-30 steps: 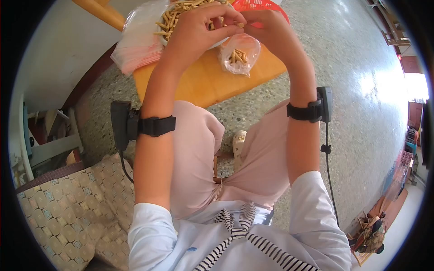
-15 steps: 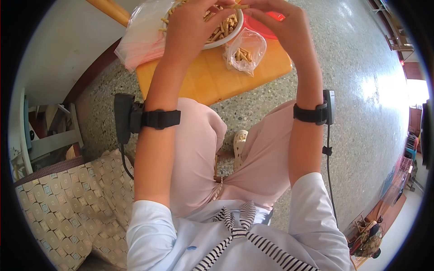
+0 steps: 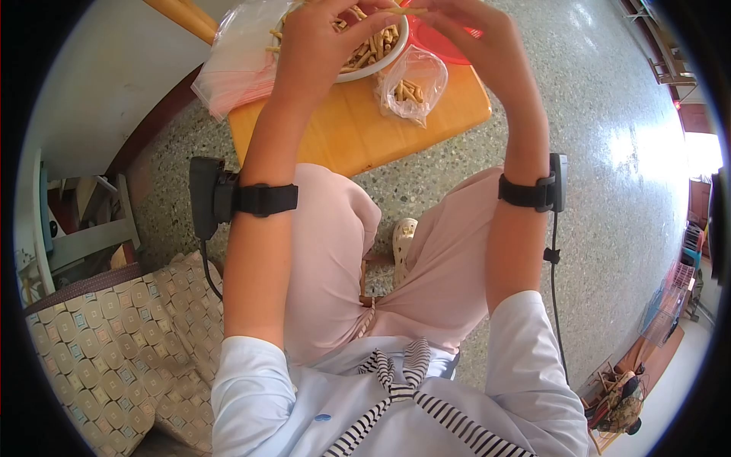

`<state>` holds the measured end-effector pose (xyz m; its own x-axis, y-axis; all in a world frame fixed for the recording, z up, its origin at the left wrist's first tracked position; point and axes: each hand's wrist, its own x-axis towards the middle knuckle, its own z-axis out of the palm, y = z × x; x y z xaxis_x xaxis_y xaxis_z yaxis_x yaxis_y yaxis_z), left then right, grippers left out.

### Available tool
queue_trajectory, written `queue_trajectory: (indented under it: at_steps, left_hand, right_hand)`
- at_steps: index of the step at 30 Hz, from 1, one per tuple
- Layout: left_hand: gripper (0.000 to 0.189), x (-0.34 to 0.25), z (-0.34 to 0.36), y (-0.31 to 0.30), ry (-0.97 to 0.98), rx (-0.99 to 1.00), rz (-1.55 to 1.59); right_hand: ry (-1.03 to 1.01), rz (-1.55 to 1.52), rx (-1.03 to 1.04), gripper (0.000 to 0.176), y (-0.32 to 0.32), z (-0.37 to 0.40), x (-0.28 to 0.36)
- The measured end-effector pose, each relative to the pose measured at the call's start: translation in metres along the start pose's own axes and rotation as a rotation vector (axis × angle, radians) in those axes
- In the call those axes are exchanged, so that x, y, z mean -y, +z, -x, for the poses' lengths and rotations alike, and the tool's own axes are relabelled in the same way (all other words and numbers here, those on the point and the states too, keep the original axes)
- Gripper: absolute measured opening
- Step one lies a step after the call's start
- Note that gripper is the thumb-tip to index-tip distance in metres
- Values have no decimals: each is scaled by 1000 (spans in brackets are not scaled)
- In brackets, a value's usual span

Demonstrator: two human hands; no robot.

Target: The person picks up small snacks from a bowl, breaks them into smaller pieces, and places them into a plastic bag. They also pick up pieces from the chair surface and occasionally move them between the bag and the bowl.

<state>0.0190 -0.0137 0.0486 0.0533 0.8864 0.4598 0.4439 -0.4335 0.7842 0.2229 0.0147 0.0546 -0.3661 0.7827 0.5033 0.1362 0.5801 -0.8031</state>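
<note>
At the top edge of view, my left hand (image 3: 324,34) and my right hand (image 3: 476,30) meet over a white bowl (image 3: 381,70). Both pinch a thin yellowish-brown stick (image 3: 409,11) between their fingertips, one hand at each end. The bowl holds many short brown stick-like pieces (image 3: 375,52); their exact kind I cannot make out. Below my right hand, a clear plastic bag (image 3: 432,72) stands with its mouth open and several of the same pieces inside. Behind the right hand's fingers, a red perforated basket (image 3: 438,42) shows in part.
Everything stands on a wooden stool or small table (image 3: 365,126). A stack of clear zip bags (image 3: 236,72) hangs over its left edge. A patterned cloth seat (image 3: 114,343) is at the lower left. Speckled floor (image 3: 601,145) stretches to the right.
My forearms have spread slightly apart. The right hand has shifted a little to the right, and the stick stays between both hands' fingertips. The bag and bowl remain in place.
</note>
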Motion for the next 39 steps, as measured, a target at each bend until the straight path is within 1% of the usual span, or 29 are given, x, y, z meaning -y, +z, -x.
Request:
queue_trajectory:
  at_steps: [1, 2, 3, 4, 6, 7, 8, 9, 10, 11, 12, 14, 15, 17, 18, 20, 21, 23, 24, 26, 27, 29, 34, 36, 38, 39]
  left_hand:
    - [16, 0, -1, -1, 42, 15, 15]
    - [16, -1, -1, -2, 85, 29, 30]
    - [16, -2, -1, -2, 85, 28, 30]
    - [15, -4, 0, -2, 56, 28, 42]
    - [14, -9, 0, -3, 27, 28, 58]
    - [14, -12, 0, -7, 79, 121, 11]
    - [15, -14, 0, -9, 130, 215, -37]
    - [15, -9, 1, -7, 130, 214, -37]
    - [18, -3, 4, -4, 298, 236, -205]
    - [21, 3, 6, -2, 465, 255, -374]
    - [21, 2, 6, 0, 465, 254, -374]
    - [25, -2, 7, 5, 433, 395, -374]
    - [25, -1, 8, 7, 431, 395, -377]
    - [22, 4, 8, 10, 358, 205, -370]
    - [22, 9, 7, 9, 358, 203, -372]
    - [22, 27, 2, 1, -25, -3, 4]
    - [22, 40, 2, -3, -24, -3, 8]
    - [20, 65, 8, -9, -81, 125, -207]
    - [20, 68, 11, -7, -83, 124, -208]
    - [20, 72, 13, -3, -48, 294, -325]
    - [20, 69, 13, -2, -50, 292, -327]
    - [18, 64, 15, 0, -46, 284, -456]
    - [18, 67, 14, 3, -28, 305, -552]
    - [18, 67, 15, 5, -37, 302, -584]
    - [23, 69, 17, 6, 40, 283, -628]
    - [23, 67, 19, 7, 37, 281, -630]
  right_hand:
    - [0, 0, 1, 15, -2, 2, 2]
    - [43, 93, 14, 16, -5, 6, 6]
    - [86, 186, 27, 16, -6, 7, 11]
    - [86, 186, 27, 16, -7, 10, 1]
    - [133, 201, 148, 31, -6, 17, -22]
    - [135, 203, 149, 31, -8, 22, -25]
    - [214, 292, 206, 32, -10, 28, -28]
    - [293, 381, 263, 33, -10, 30, -26]
    - [293, 381, 264, 33, -11, 29, -24]
    - [330, 421, 319, 32, -14, 26, -23]
    - [367, 461, 375, 31, -16, 23, -22]
    - [380, 462, 383, 30, -17, 21, -18]
    - [395, 461, 390, 30, -17, 20, -18]
    - [367, 456, 392, 30, -17, 20, -19]
    - [343, 453, 393, 29, -17, 19, -21]
    - [310, 445, 365, 30, -14, 21, -26]
    - [281, 437, 338, 31, -14, 23, -28]
    - [295, 462, 344, 31, -12, 21, -25]
    - [306, 485, 348, 32, -11, 20, -24]
    - [307, 466, 341, 33, -7, 19, -23]
    - [312, 449, 336, 34, -6, 20, -23]
    - [300, 436, 338, 35, -3, 19, -23]
    - [302, 445, 324, 38, -1, 18, -22]
    - [265, 436, 313, 38, 0, 19, -25]
    - [260, 438, 316, 38, -1, 20, -25]
    - [258, 442, 318, 37, 0, 20, -24]
